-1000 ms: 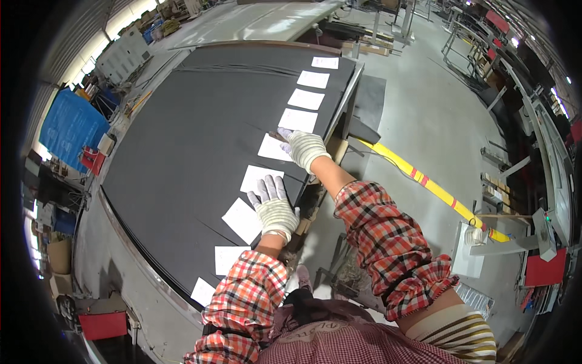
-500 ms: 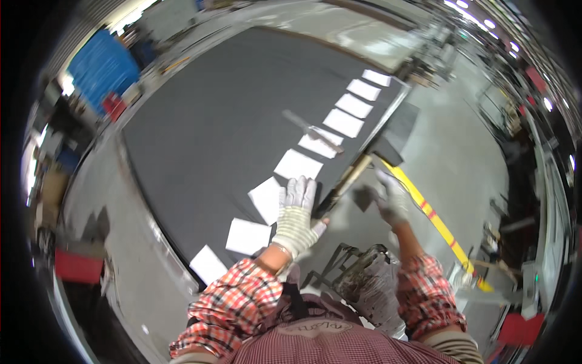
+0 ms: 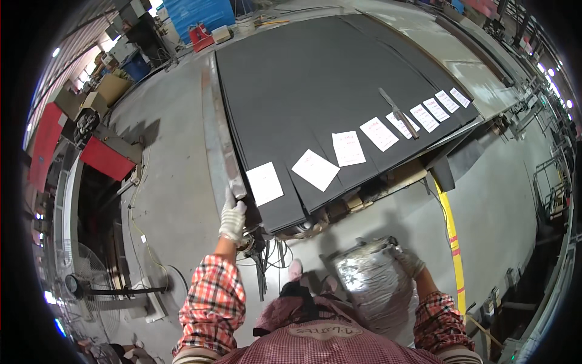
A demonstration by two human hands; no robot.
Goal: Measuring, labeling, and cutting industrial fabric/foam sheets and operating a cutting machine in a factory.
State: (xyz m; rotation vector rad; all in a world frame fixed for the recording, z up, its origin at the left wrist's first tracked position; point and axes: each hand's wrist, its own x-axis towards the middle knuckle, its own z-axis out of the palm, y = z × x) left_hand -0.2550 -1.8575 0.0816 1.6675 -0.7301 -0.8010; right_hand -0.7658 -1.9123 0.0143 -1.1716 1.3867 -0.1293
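My gloved left hand (image 3: 233, 219) is at the near left corner of the table, its fingers closed about the end of a worn metal rail (image 3: 225, 142). A black sheet (image 3: 291, 79) covers the tabletop. Along its near edge lies a row of several white paper slips (image 3: 264, 183) with print on them. A knife with a long blade (image 3: 400, 115) rests across one slip toward the right. My gloved right hand (image 3: 410, 263) is over the upper right corner of a plastic-wrapped bundle (image 3: 373, 276); its fingers look stretched out, and whether they touch the wrap I cannot tell.
Yellow tape (image 3: 451, 236) runs along the floor on the right. A standing fan (image 3: 85, 282) and a red panel (image 3: 107, 158) are at the left. Cables and dark rods (image 3: 260, 267) hang below the table corner. Blue-covered goods (image 3: 197, 18) stand behind the table.
My left hand has gone from above the slips to the rail at the table's left corner. My right hand has dropped toward the wrapped bundle. The view has turned left.
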